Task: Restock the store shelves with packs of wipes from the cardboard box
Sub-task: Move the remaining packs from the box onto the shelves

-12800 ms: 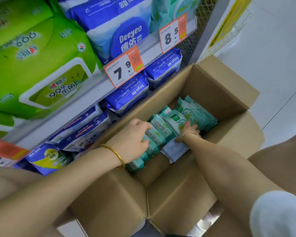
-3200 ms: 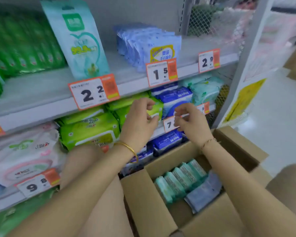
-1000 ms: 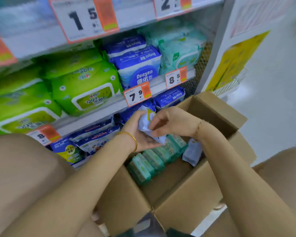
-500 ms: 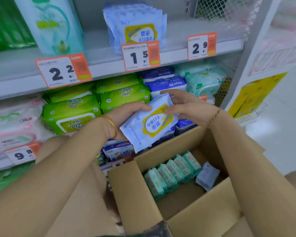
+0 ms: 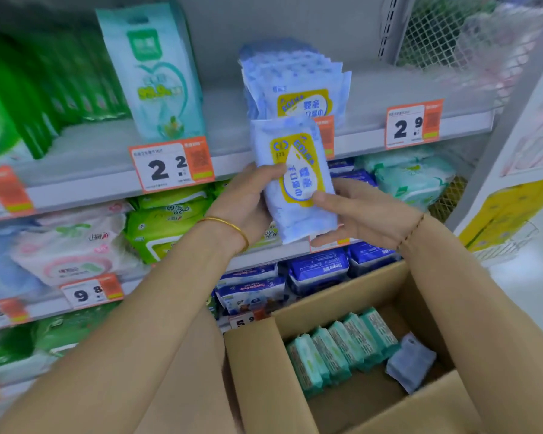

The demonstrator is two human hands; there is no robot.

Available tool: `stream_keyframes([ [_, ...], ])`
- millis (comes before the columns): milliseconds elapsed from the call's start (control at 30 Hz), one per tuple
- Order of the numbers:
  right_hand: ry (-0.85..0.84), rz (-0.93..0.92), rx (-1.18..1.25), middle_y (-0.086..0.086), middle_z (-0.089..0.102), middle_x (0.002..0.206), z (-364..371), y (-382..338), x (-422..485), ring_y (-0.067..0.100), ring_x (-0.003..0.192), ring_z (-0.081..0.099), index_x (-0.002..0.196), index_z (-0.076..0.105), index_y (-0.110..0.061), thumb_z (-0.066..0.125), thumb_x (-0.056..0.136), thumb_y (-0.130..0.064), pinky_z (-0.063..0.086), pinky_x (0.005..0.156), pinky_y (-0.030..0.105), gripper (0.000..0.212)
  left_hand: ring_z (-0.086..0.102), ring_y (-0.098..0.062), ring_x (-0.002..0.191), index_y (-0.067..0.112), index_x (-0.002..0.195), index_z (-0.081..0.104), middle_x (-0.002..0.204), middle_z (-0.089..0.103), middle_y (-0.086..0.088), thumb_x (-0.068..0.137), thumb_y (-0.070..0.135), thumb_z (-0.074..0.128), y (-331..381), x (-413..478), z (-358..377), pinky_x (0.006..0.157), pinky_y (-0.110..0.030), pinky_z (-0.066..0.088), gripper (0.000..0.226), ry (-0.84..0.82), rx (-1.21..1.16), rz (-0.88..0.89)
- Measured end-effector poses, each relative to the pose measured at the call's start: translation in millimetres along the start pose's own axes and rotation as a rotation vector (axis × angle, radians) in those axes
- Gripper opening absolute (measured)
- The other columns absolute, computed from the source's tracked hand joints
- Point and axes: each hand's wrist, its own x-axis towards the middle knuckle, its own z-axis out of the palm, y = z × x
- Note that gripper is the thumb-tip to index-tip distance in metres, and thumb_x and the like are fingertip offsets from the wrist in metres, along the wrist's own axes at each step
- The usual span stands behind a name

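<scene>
A light-blue pack of wipes [image 5: 295,180] with a yellow label is held upright in front of the shelf edge. My left hand [image 5: 248,202] grips its left side. My right hand [image 5: 355,211] holds its right side and bottom, thumb on the label. Just above and behind it, a row of the same blue packs [image 5: 295,86] stands on the upper shelf [image 5: 373,98]. The open cardboard box [image 5: 254,371] sits below, holding a row of several green packs [image 5: 339,349] and one more blue pack [image 5: 411,366].
A tall teal pack [image 5: 157,76] and dark green packs [image 5: 47,89] stand left on the upper shelf. Lime-green [image 5: 163,223], pink [image 5: 72,249] and dark blue packs [image 5: 320,270] fill lower shelves. A wire mesh panel [image 5: 436,29] and white upright [image 5: 514,126] bound the right side.
Both hands lifted the blue pack from a tilted position at mid-shelf height and turned it upright, close under the matching row on the upper shelf.
</scene>
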Motion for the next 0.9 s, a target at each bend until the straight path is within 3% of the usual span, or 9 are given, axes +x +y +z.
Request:
stream_keyframes([
  [133,0.185,-0.181,-0.059,0.004,0.066,0.099,-8.9,-30.4,4.5,0.017,0.076,0.070,0.104,0.054,-0.022,0.069,0.080,-0.003,0.060,0.061,0.039,0.034,0.066,-0.019,0.081,0.011,0.104,0.056,0.094,0.067,-0.008,0.087,-0.002,0.051,24.5,2.3,10.8,0.080,-0.033,0.056,0.022,0.156,0.043,0.192],
  [233,0.330,-0.277,-0.324,0.003,0.060,0.091,-33.2,-65.4,7.0,0.008,0.068,0.065,0.093,0.051,-0.028,0.071,0.077,0.001,0.060,0.056,0.031,0.039,0.064,-0.016,0.073,0.019,0.107,0.045,0.086,0.062,-0.006,0.086,-0.002,0.057,49.9,2.9,15.7,0.074,-0.032,0.056,0.032,0.273,0.097,0.349],
  [367,0.504,-0.367,-0.424,0.006,0.057,0.090,-52.4,-98.3,19.9,0.006,0.066,0.059,0.092,0.055,-0.028,0.080,0.069,-0.007,0.058,0.055,0.025,0.040,0.061,-0.023,0.087,0.018,0.096,0.052,0.092,0.063,-0.005,0.068,0.026,0.069,67.0,16.7,20.8,0.081,-0.041,0.053,0.033,0.364,0.575,0.412],
  [433,0.581,-0.394,-0.419,0.014,0.062,0.089,-57.7,-107.0,30.9,0.007,0.067,0.057,0.095,0.058,-0.013,0.080,0.071,-0.010,0.054,0.056,0.025,0.033,0.057,-0.021,0.085,0.012,0.094,0.052,0.094,0.060,-0.008,0.068,0.031,0.073,67.4,26.4,22.5,0.071,-0.031,0.050,0.038,0.439,0.745,0.416],
  [533,0.631,-0.350,-0.453,0.034,0.060,0.107,-63.8,-107.9,49.6,0.019,0.082,0.051,0.104,0.056,0.011,0.080,0.072,-0.011,0.052,0.073,0.040,0.046,0.049,-0.017,0.083,0.011,0.096,0.046,0.091,0.054,-0.005,0.082,0.018,0.069,64.6,39.8,22.1,0.060,-0.020,0.040,0.028,0.502,0.863,0.471],
  [600,0.629,-0.311,-0.471,0.033,0.060,0.104,-66.5,-104.6,59.8,0.019,0.084,0.050,0.101,0.056,0.010,0.078,0.074,-0.012,0.052,0.078,0.042,0.041,0.047,-0.017,0.082,0.012,0.095,0.045,0.088,0.052,-0.002,0.082,0.018,0.068,64.8,46.9,19.6,0.059,-0.020,0.039,0.027,0.542,0.923,0.464],
  [700,0.629,-0.288,-0.482,0.022,0.060,0.099,-71.1,-104.7,71.0,0.019,0.087,0.052,0.106,0.055,0.010,0.076,0.077,-0.013,0.051,0.085,0.044,0.043,0.049,-0.019,0.084,0.011,0.097,0.049,0.096,0.054,-0.008,0.079,0.020,0.071,69.2,57.4,15.3,0.077,-0.033,0.045,0.029,0.555,0.990,0.447],
  [767,0.624,-0.290,-0.479,0.016,0.057,0.099,-74.1,-105.2,77.6,0.020,0.090,0.054,0.102,0.053,-0.003,0.074,0.078,-0.013,0.052,0.084,0.042,0.034,0.048,-0.019,0.085,0.009,0.099,0.051,0.096,0.052,-0.009,0.078,0.022,0.071,73.2,63.5,14.2,0.079,-0.036,0.044,0.032,0.572,1.039,0.448],
  [900,0.647,-0.294,-0.494,0.006,0.050,0.089,-76.5,-104.4,91.7,0.018,0.088,0.048,0.089,0.044,-0.015,0.072,0.081,-0.015,0.046,0.064,0.026,0.029,0.046,-0.019,0.085,0.011,0.094,0.042,0.095,0.049,-0.008,0.079,0.022,0.071,77.0,75.1,11.6,0.080,-0.035,0.044,0.035,0.609,1.056,0.436],
])
